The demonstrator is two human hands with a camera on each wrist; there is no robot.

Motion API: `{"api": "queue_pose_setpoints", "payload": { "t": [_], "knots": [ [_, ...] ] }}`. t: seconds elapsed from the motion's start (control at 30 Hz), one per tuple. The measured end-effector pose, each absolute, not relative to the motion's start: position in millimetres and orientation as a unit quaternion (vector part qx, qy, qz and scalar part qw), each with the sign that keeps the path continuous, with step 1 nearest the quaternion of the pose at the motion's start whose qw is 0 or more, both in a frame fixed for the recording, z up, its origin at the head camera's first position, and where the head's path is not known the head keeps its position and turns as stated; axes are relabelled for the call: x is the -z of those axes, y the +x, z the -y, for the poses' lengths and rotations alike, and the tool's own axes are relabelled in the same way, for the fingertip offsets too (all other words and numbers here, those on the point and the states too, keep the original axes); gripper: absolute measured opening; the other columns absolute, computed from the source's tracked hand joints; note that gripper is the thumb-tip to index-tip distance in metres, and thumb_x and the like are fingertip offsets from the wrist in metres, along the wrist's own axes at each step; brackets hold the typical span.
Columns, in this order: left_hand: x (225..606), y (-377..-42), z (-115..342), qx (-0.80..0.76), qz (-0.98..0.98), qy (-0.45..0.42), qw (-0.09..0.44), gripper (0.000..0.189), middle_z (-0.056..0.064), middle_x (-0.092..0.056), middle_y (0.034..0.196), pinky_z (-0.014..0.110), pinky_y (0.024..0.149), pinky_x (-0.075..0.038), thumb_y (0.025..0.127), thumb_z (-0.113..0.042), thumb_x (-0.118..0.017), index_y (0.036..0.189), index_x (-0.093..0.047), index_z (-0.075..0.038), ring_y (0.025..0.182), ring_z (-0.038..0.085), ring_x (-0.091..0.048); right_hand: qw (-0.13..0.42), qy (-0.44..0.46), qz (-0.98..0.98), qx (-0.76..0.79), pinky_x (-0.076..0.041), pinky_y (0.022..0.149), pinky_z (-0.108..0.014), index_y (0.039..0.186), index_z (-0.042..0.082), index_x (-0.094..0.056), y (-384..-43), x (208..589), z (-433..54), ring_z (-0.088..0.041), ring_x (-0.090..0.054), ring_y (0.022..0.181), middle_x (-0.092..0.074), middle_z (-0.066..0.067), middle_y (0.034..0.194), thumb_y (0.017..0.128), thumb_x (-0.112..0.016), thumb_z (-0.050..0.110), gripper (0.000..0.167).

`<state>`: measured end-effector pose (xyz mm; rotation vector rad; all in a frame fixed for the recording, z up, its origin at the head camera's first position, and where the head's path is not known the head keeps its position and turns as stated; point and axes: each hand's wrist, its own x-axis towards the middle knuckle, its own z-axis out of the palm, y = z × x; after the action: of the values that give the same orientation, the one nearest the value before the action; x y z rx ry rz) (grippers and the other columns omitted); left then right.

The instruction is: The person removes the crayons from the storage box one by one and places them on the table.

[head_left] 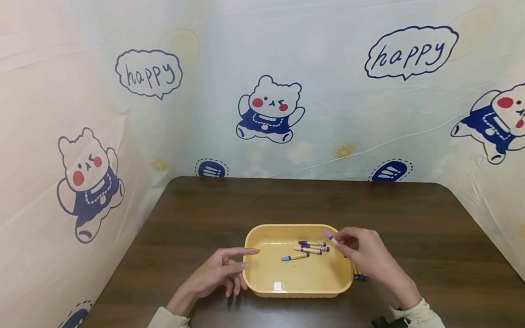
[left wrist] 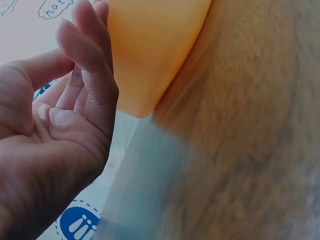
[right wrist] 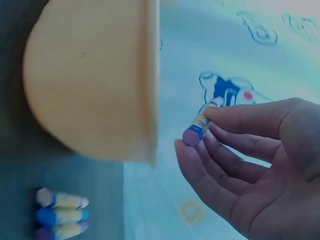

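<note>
A yellow plastic bin (head_left: 296,295) stands on the table with several crayons (head_left: 309,250) lying in it, a light blue crayon (head_left: 295,257) nearest me. Above the bin's right rim, my right hand (head_left: 367,250) pinches a purple crayon (right wrist: 194,134) between thumb and fingertips, its purple tip pointing over the bin. My left hand (head_left: 216,273) is at the bin's left side, its index finger reaching straight over the rim and its thumb against the edge. In the left wrist view, the other fingers of that hand are loosely bent beside the bin wall (left wrist: 150,55).
More crayons (right wrist: 62,216) lie side by side on the table just right of the bin, partly hidden in the head view. The dark wooden table (head_left: 220,203) is enclosed by a pale curtain (head_left: 331,111) printed with bears and the word "happy".
</note>
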<state>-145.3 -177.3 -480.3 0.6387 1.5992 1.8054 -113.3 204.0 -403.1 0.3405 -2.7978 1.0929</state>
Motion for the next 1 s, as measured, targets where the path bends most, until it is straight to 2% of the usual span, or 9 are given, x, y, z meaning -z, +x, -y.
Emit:
{"api": "queue_pose_setpoints", "payload": {
  "t": [0.37,0.67,1.0],
  "knots": [
    [481.2,-146.4,179.0,-0.685,-0.612,0.233,0.321,0.046,0.012,-0.072,0.077,0.022,0.046,-0.050,0.104,-0.004,-0.047,0.148,-0.040,0.004,0.055,0.014,-0.064,0.100,0.032,0.923,-0.371,-0.055,0.066,-0.023,0.099,0.008,-0.075,-102.7,424.0,-243.4,-0.014,-0.067,0.080,-0.072,0.000,0.088,0.088,-0.077,0.013,0.012],
    [481.4,-147.4,177.8,-0.682,-0.613,0.233,0.322,0.046,0.013,-0.072,0.077,0.022,0.046,-0.050,0.104,-0.004,-0.047,0.149,-0.040,0.003,0.055,0.015,-0.064,0.048,-0.023,0.924,-0.378,-0.053,0.061,-0.023,0.101,0.003,-0.074,-105.1,446.2,-264.8,-0.017,-0.068,0.080,-0.072,-0.005,0.089,0.088,-0.076,0.014,0.017],
    [478.9,-146.1,177.8,-0.685,-0.609,0.243,0.319,0.046,0.012,-0.072,0.077,0.022,0.045,-0.049,0.104,-0.003,-0.047,0.148,-0.040,0.004,0.055,0.014,-0.063,0.017,-0.059,0.922,-0.381,-0.054,0.056,-0.024,0.096,-0.001,-0.072,-105.4,460.0,-272.6,-0.016,-0.067,0.065,-0.070,-0.006,0.080,0.087,-0.074,0.009,0.014]
  ]
}}
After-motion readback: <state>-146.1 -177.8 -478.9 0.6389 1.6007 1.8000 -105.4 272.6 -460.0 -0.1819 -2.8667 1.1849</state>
